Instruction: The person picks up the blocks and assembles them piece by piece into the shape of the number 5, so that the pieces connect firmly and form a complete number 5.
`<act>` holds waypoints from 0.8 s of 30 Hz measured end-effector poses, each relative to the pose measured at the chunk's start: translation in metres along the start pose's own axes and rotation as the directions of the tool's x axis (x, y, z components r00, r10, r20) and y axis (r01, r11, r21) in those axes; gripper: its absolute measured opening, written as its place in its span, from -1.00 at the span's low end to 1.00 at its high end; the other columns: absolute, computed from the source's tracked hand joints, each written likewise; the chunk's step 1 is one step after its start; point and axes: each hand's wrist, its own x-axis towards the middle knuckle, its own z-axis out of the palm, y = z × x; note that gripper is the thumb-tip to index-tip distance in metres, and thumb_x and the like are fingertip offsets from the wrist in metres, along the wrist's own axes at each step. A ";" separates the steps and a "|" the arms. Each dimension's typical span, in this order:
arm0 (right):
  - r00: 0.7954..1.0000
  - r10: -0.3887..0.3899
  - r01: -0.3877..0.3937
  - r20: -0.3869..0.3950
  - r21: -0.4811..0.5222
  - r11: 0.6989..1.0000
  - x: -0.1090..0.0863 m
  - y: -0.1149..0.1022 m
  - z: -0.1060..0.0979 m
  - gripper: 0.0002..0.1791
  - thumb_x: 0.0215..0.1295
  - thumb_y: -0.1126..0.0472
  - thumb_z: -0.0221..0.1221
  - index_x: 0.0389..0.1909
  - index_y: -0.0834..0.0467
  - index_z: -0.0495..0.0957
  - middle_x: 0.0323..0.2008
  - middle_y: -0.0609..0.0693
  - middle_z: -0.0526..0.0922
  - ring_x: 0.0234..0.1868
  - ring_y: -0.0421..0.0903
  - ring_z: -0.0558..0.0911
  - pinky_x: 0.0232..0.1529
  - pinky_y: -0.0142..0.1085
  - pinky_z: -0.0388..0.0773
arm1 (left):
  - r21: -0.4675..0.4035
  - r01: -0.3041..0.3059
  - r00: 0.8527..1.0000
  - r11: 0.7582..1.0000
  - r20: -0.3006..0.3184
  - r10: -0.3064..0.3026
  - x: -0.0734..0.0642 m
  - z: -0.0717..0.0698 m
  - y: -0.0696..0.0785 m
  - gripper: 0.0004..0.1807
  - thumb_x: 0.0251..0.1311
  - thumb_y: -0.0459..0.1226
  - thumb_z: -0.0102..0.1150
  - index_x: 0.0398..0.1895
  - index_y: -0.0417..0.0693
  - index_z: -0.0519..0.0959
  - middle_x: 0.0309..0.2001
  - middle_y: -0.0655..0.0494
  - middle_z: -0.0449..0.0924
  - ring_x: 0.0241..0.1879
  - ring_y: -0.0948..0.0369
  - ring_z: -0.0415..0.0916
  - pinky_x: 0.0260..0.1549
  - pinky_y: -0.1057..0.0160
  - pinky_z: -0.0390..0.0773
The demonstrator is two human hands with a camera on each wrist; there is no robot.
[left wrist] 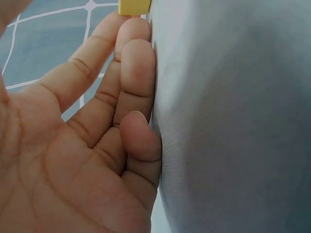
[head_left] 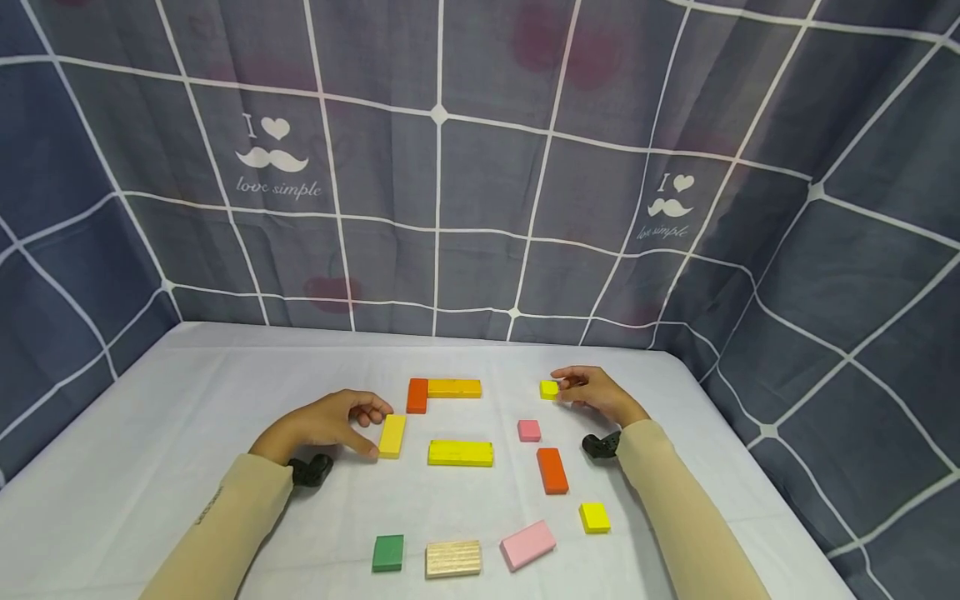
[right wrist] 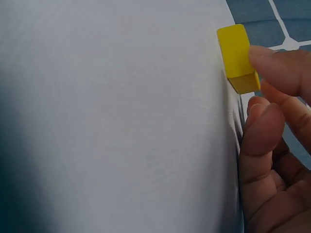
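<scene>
At the left, a long yellow block (head_left: 392, 437) lies between the thumb and index finger of my left hand (head_left: 330, 425), which holds it near its two ends. Only a corner of that yellow block (left wrist: 134, 7) shows in the left wrist view, by the fingertips; the other fingers (left wrist: 138, 73) curl against the white cloth. My right hand (head_left: 596, 393) pinches a small yellow block (head_left: 549, 390) at the back right. In the right wrist view the thumb presses the side of this small block (right wrist: 235, 52), close over the cloth.
An orange-red block (head_left: 417, 396) meets a deeper yellow block (head_left: 454, 388) at the back. Between the hands lie a yellow block (head_left: 461, 453), a small pink block (head_left: 528, 431) and an orange block (head_left: 552, 472). Nearer are green (head_left: 387, 553), bare wood (head_left: 453, 559), pink (head_left: 528, 546) and yellow (head_left: 595, 517) blocks.
</scene>
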 end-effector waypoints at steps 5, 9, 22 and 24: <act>1.000 0.014 -0.014 0.000 -0.065 0.998 0.003 -0.002 0.001 -0.47 0.34 0.43 0.39 0.32 0.37 0.58 -0.17 0.00 0.60 -0.20 -0.10 0.54 -0.26 -0.38 0.56 | 0.003 -0.003 1.000 1.000 0.000 0.003 0.002 0.000 -0.001 -0.35 -0.02 -0.39 0.72 0.17 -0.30 0.63 -0.10 0.03 0.58 -0.07 0.06 0.45 0.04 0.15 0.54; 1.000 0.016 -0.016 0.002 -0.093 0.996 0.004 -0.005 0.001 -0.51 0.32 0.44 0.41 0.27 0.40 0.60 -0.18 0.01 0.61 -0.22 -0.11 0.54 -0.28 -0.40 0.57 | 0.016 -0.009 1.000 1.000 -0.005 0.009 0.002 0.000 -0.001 -0.37 -0.03 -0.37 0.73 0.13 -0.29 0.63 -0.11 0.04 0.59 -0.08 0.07 0.46 0.03 0.16 0.53; 1.000 -0.013 0.018 0.028 -0.193 0.981 0.007 -0.010 0.006 -0.57 0.29 0.41 0.45 0.17 0.37 0.67 -0.21 0.00 0.64 -0.25 -0.13 0.55 -0.30 -0.41 0.59 | 0.017 -0.006 1.000 1.000 -0.011 0.007 0.002 0.001 -0.003 -0.39 -0.04 -0.37 0.73 0.10 -0.27 0.64 -0.13 0.04 0.58 -0.10 0.07 0.45 0.02 0.15 0.52; 0.999 -0.021 0.028 0.035 -0.198 0.980 0.008 -0.012 0.008 -0.57 0.27 0.42 0.47 0.16 0.36 0.68 -0.24 -0.01 0.64 -0.26 -0.13 0.54 -0.32 -0.41 0.58 | 0.018 -0.002 1.000 1.000 -0.012 0.002 0.002 0.001 -0.002 -0.39 -0.04 -0.37 0.73 0.10 -0.27 0.64 -0.13 0.04 0.58 -0.10 0.07 0.45 0.02 0.14 0.52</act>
